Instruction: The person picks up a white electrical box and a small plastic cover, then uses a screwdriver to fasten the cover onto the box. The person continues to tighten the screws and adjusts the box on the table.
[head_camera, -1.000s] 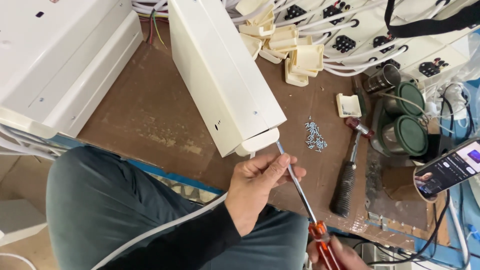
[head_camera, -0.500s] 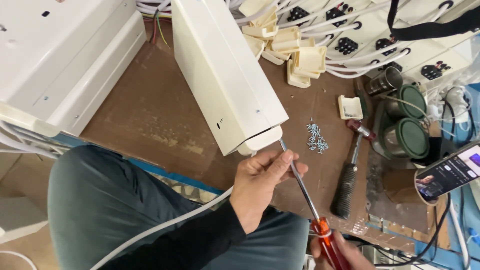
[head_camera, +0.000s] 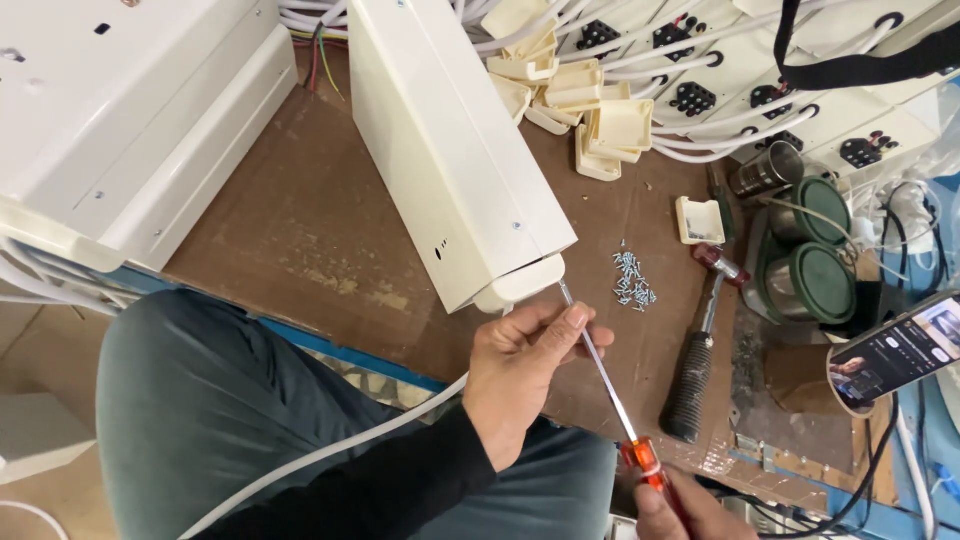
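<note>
The right hand (head_camera: 680, 505) is clamped around the orange handle of the screwdriver (head_camera: 610, 385), shaft angled up-left, tip at the lower end of the cream box (head_camera: 450, 150) on the worktop (head_camera: 300, 220). The left hand (head_camera: 525, 365), palm down, pinches the shaft between thumb and fingers.

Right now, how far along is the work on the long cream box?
One screw already sits in the cream box side. In hand: the right hand drives the screwdriver into the box's end cap, and the left hand steadies its shaft. Left: loose screws wait on the table.
</note>
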